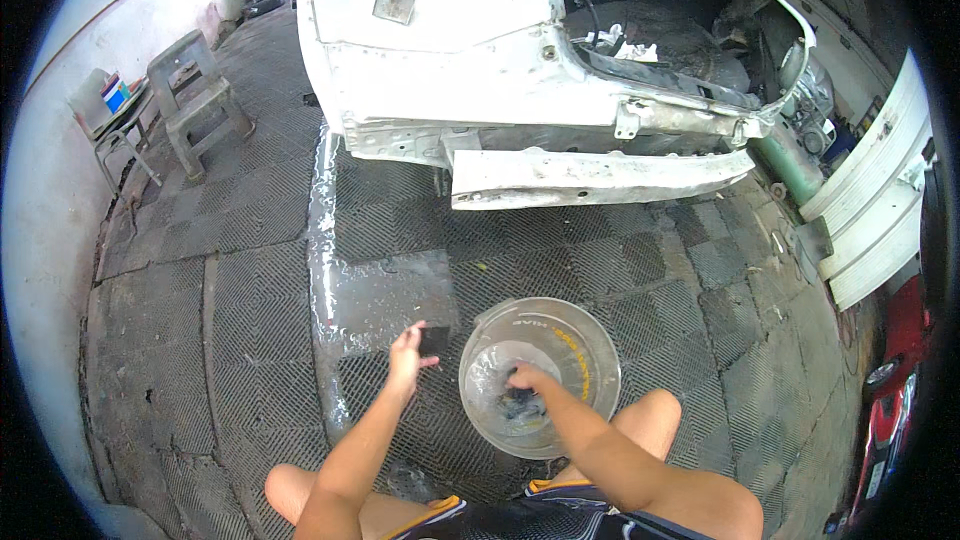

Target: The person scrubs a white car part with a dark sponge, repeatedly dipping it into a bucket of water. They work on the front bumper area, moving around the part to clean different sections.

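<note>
My left hand (405, 360) is closed around the edge of a thin, dark, rectangular piece (434, 342) that looks like a sheet of sandpaper. It is held above the floor, left of a grey plastic bucket (597, 335). Inside the bucket, my right hand (528, 378) reaches down to the cloudy water (487, 370). Its fingers are bent around something dark, which they and the water partly hide. Beyond the bucket is a white, stripped car body (430, 80) with bare, scuffed patches.
A loose-looking white sill panel (600, 177) juts out low along the car body. Wet streaks (325, 240) cross the patterned floor (255, 340). At left stand a grey plastic chair (195, 100) and another seat (125, 115). White panels (880, 205) and a red car (900, 350) line the right.
</note>
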